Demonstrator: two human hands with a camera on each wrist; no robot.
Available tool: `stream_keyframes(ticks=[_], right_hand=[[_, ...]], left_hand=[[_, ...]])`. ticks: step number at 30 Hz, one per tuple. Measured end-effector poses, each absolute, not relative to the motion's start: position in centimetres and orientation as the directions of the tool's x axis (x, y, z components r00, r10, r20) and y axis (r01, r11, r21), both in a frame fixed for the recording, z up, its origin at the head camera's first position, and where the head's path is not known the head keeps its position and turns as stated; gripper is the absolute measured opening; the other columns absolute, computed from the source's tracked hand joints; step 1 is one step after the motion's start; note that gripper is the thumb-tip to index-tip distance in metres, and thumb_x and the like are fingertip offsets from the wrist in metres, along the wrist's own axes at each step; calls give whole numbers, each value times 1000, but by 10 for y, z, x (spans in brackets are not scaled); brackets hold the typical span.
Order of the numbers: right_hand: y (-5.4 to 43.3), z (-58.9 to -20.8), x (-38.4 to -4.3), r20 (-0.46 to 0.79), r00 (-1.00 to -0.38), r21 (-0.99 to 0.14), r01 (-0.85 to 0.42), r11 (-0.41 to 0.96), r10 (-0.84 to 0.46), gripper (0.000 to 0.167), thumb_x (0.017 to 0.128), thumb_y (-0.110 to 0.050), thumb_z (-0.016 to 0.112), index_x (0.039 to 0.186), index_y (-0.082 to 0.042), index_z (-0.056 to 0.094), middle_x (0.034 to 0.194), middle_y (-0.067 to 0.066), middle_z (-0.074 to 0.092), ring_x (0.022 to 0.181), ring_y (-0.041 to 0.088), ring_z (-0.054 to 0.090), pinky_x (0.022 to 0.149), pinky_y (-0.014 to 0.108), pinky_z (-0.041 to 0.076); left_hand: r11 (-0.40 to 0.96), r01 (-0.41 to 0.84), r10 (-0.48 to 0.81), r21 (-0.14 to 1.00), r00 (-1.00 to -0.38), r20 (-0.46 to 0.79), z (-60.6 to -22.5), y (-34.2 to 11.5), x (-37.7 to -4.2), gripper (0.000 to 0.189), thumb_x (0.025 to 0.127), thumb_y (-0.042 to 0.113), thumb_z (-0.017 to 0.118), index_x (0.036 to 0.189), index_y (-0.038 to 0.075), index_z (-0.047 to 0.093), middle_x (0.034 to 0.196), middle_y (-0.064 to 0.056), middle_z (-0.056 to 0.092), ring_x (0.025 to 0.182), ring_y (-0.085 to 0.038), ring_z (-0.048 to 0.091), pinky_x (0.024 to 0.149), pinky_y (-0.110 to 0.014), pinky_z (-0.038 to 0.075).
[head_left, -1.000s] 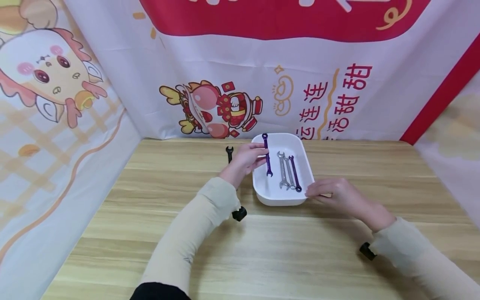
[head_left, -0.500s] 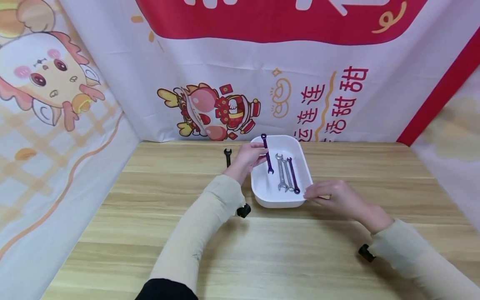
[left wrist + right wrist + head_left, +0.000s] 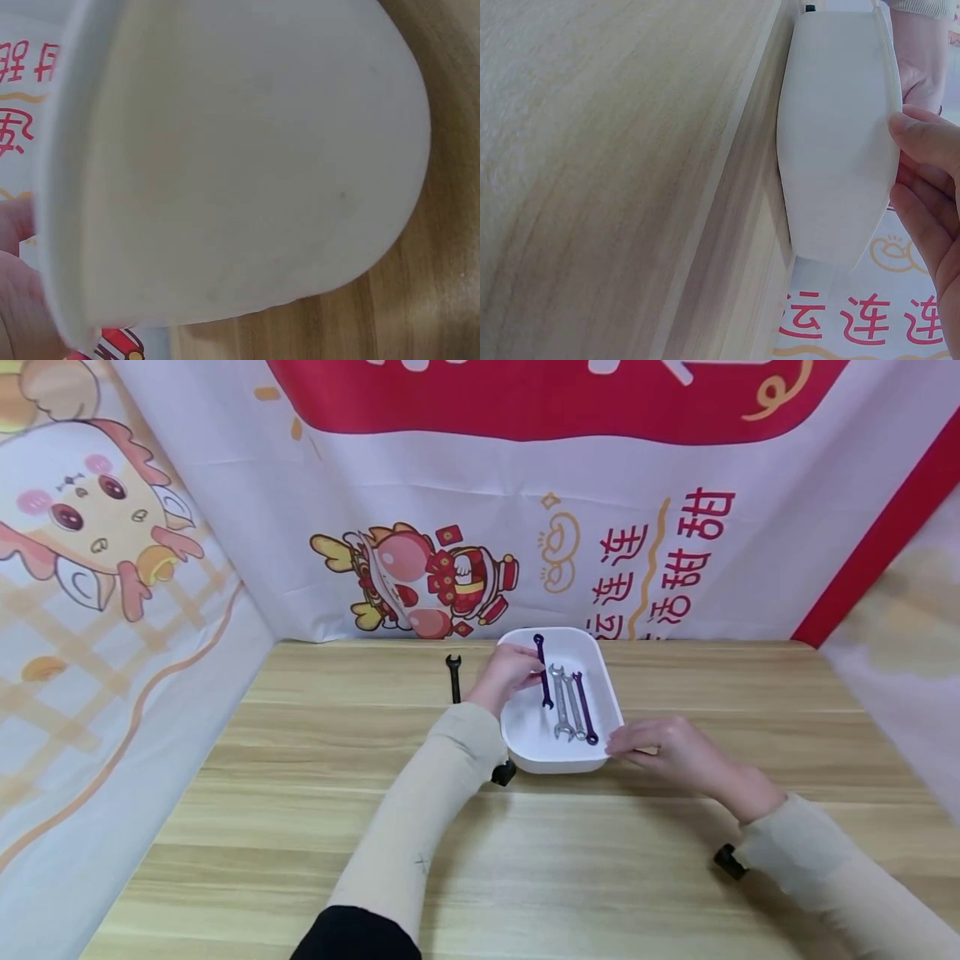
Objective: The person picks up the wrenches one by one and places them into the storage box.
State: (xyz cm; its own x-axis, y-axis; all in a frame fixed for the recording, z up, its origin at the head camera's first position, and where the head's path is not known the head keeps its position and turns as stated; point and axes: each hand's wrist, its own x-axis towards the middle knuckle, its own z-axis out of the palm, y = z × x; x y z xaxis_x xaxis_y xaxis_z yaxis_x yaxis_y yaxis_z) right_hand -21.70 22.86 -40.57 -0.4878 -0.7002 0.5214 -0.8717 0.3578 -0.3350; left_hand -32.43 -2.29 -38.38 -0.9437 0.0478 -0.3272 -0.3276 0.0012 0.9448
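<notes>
Over on the tabletop (image 3: pixel 300 827), a black wrench (image 3: pixel 454 677) is lying leftmost; the left hand (image 3: pixel 507 677)'s fingers are pinching a purple wrench (image 3: pixel 546 689) over a white tub (image 3: pixel 558 766), where two silver wrenches (image 3: pixel 560 706) and another purple one (image 3: pixel 586 708) are resting; the right hand (image 3: pixel 671 747)'s fingers are gripping its near-right corner.

White box (image 3: pixel 255 165) across middle; fingers (image 3: pixel 15 219) at left edge; wooden table (image 3: pixel 427 300) lower right.
</notes>
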Motion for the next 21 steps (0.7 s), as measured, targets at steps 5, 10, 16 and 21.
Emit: stream_keyframes(ticks=[5, 10, 16, 21], right_hand=[[229, -406, -217, 512, -497, -337, -867, 368, -701, 33, 69, 13, 85, 94, -8, 81, 99, 7, 78, 90, 26, 75, 92, 12, 50], [229, -406, -217, 512, -501, -346, -864, 367, -698, 34, 69, 14, 85, 94, -8, 81, 98, 9, 78, 90, 27, 75, 91, 12, 50], [229, -406, -218, 509, -497, -339, -866, 367, -703, 32, 69, 13, 85, 94, -7, 81, 99, 9, 78, 91, 27, 75, 91, 13, 51], [229, -407, -218, 502, -502, -333, -864, 378, -704, 31, 69, 13, 85, 94, -7, 81, 99, 9, 78, 91, 27, 75, 89, 17, 54]], left_hand=[[163, -287, 15, 944, -956, -294, -389, -17, -328, 32, 89, -17, 61, 121, -15, 64, 121, -28, 65, 92, -28, 67, 85, -31, 60], [409, -227, -4, 884, -969, -247, -393, -12, -332, 26, 88, -12, 64, 113, -11, 70, 109, -22, 71, 77, -20, 64, 73, -23, 60], [654, -150, -21, 742, -983, -180, -397, -11, -331, 19, 86, -5, 63, 101, -1, 75, 91, -11, 71, 75, -19, 61, 67, -25, 53], [656, -162, -43, 737, -983, -178, -396, -8, -329, 17, 87, -4, 63, 99, -2, 75, 92, -13, 72, 76, -21, 63, 67, -25, 54]])
